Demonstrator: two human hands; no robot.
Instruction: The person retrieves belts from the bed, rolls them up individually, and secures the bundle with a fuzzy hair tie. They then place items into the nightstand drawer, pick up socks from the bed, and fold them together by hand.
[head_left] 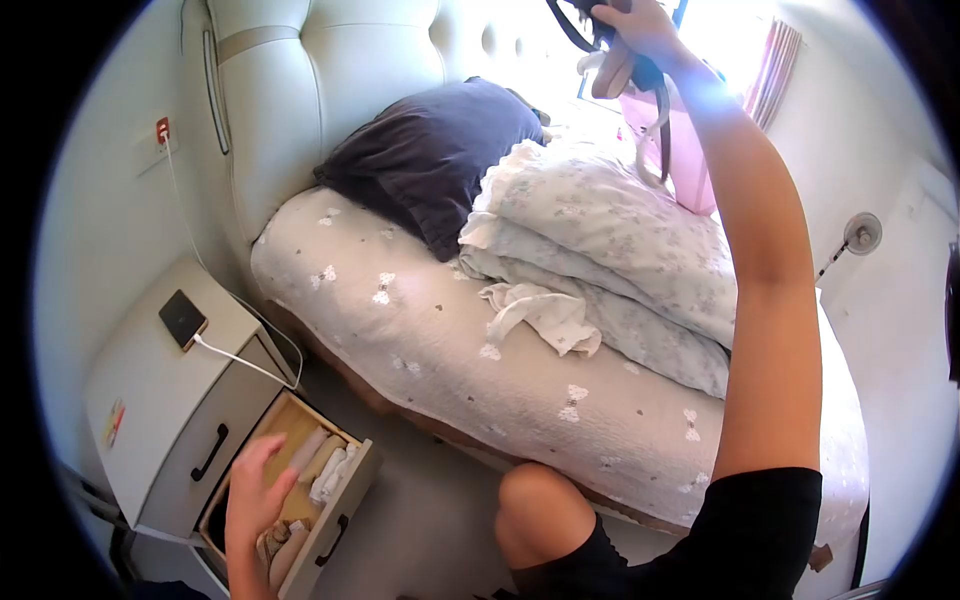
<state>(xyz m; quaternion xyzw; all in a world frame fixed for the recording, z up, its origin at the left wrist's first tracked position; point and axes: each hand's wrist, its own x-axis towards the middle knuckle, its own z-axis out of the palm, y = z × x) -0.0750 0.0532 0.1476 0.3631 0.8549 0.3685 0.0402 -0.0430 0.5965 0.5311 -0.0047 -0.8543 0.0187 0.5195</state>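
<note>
High at the upper right, my right hand (645, 35) is closed around a bundle of belts (612, 72) in black, tan and white. Some strap ends hang down in front of a pink container. My left hand (258, 490) hovers over the pulled-out drawer (358, 475) of the nightstand, its thumb and fingers apart and nothing in them. Inside the drawer lie rolled cloth items (333, 474), some white and some beige. My forearm and hand hide part of the drawer's inside.
The nightstand (150, 400) carries a phone (183, 319) on a white charging cable. Beside it is a bed (430, 350) with a dark pillow (430, 150), a folded floral quilt (610, 220) and a crumpled white cloth (545, 318). A pink container (688, 165) stands beyond the quilt.
</note>
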